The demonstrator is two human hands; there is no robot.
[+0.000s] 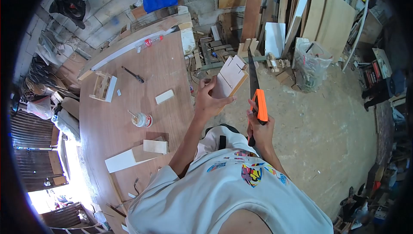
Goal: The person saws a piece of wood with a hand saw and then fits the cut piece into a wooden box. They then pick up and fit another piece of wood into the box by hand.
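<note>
My left hand grips a small wooden board with a white face, lines marked across it and notches along one edge. It is held up past the table's right edge, tilted. In my right hand is a handsaw with an orange and black handle. Its dark blade points up and away, close to the right side of the board. On the table to the left lie a white block, a glue jar with a stick in it, and a stacked pair of wood offcuts.
The brown table fills the left side. On it are a screwdriver, a small wooden frame and a plastic bottle. Planks lean on the back wall, near a clear bag on the floor.
</note>
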